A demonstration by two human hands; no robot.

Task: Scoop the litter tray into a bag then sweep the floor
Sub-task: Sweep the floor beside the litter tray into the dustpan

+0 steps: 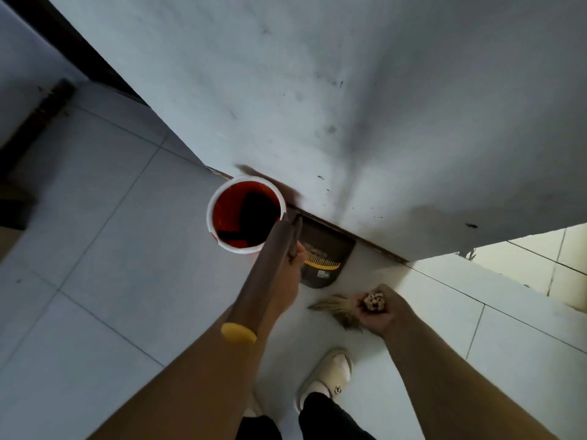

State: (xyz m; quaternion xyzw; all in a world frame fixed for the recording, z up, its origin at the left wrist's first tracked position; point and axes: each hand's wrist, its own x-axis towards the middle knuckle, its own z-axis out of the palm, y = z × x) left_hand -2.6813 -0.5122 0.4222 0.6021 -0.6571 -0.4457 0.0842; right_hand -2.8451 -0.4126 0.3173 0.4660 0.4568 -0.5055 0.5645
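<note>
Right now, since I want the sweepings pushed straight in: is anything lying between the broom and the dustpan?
Nothing visible. Only bare tile lies between the broom and the dustpan. The red bucket stands off to the dustpan's left, outside that path.

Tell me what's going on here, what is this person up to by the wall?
A person appears to be sweeping up on a pale tiled floor at the foot of a grey wall. Their left hand grips the long brown handle of a dark dustpan with a yellow comb, which sits on the floor against the wall. Their right hand grips a short straw broom by its bundled stalks, bristles down just in front of the pan. A red bucket with a white rim stands beside the dustpan.
</note>
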